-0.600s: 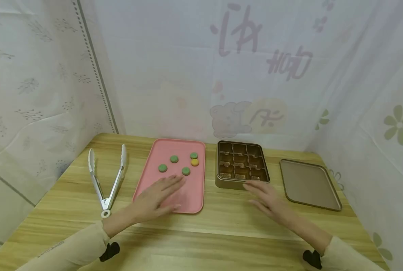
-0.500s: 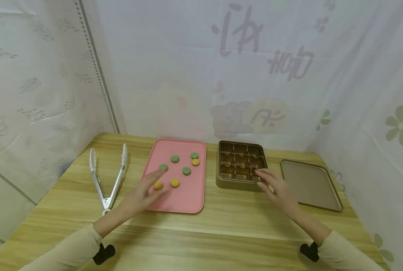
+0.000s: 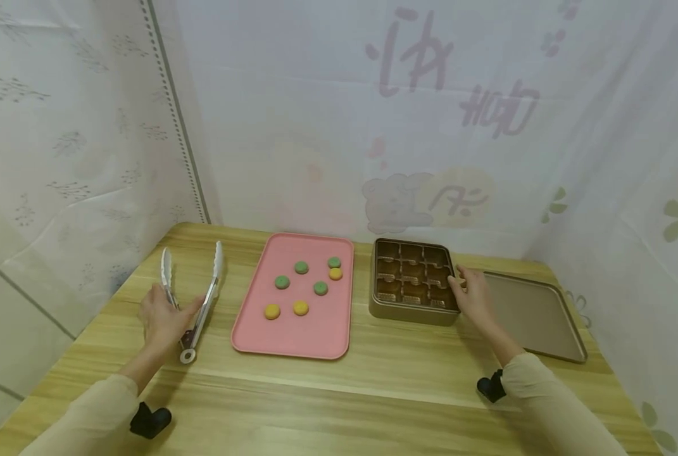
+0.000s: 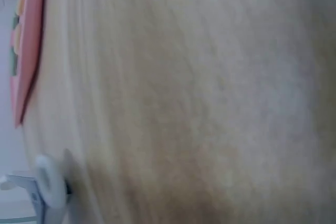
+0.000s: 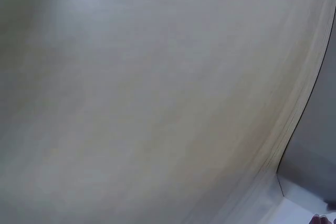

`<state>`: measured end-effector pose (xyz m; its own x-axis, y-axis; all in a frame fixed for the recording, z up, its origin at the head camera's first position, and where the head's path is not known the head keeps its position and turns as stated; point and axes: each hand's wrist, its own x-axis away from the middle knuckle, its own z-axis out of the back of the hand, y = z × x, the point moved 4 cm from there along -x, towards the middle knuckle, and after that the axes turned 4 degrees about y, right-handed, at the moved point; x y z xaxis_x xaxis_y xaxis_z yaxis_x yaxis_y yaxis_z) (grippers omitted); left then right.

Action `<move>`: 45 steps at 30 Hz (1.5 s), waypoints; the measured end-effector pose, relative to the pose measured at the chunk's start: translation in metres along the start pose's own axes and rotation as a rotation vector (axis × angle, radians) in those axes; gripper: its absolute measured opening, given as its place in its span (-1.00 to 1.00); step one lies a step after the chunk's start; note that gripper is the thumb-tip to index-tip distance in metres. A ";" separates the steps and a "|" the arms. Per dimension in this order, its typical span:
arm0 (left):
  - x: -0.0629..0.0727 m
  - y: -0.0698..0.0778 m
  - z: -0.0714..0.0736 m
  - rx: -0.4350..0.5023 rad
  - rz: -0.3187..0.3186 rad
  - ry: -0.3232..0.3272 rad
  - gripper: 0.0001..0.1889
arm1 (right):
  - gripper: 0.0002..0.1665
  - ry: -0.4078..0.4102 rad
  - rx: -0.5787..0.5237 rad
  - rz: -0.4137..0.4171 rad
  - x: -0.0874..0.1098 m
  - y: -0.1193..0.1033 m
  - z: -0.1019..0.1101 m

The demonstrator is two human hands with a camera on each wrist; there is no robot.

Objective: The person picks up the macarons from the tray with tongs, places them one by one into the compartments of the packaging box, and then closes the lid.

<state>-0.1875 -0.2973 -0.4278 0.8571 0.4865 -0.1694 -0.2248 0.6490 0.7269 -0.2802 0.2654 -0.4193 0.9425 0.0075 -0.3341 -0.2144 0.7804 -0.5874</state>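
At the left of the table, my left hand reaches across the metal tongs. Its fingers curl down by the left arm and the thumb lies at the right arm; the tongs stand spread, pale scalloped tips away from me. The ring end of the tongs shows in the left wrist view. My right hand holds the right side of a brown-gold box, thumb at the rim and fingers along the outer wall. Inside the box is a brown insert with several compartments.
Between the hands lies a pink tray bearing several green macarons and a few yellow macarons. Right of the box, a flat gold lid lies on the wooden table. Patterned cloth hangs behind and at both sides.
My left hand has moved left from over the pink tray to the tongs. My right hand has moved from the box's near right corner to its right side. Box and tray have stayed put.
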 end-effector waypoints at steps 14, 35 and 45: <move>-0.011 -0.004 -0.018 -0.122 0.128 -0.093 0.22 | -0.56 0.058 -0.029 -0.064 -0.007 0.011 -0.014; -0.024 -0.007 -0.017 -0.120 0.026 -0.058 -0.08 | -0.56 0.062 -0.101 -0.122 -0.014 0.015 -0.020; -0.020 -0.005 -0.009 -0.003 -0.173 -0.133 -0.23 | -0.57 0.084 -0.083 -0.113 -0.014 0.014 -0.018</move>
<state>-0.2076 -0.3049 -0.4336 0.9365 0.2868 -0.2019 -0.0706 0.7181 0.6924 -0.3009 0.2654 -0.4362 0.9379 -0.1322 -0.3208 -0.1319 0.7193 -0.6821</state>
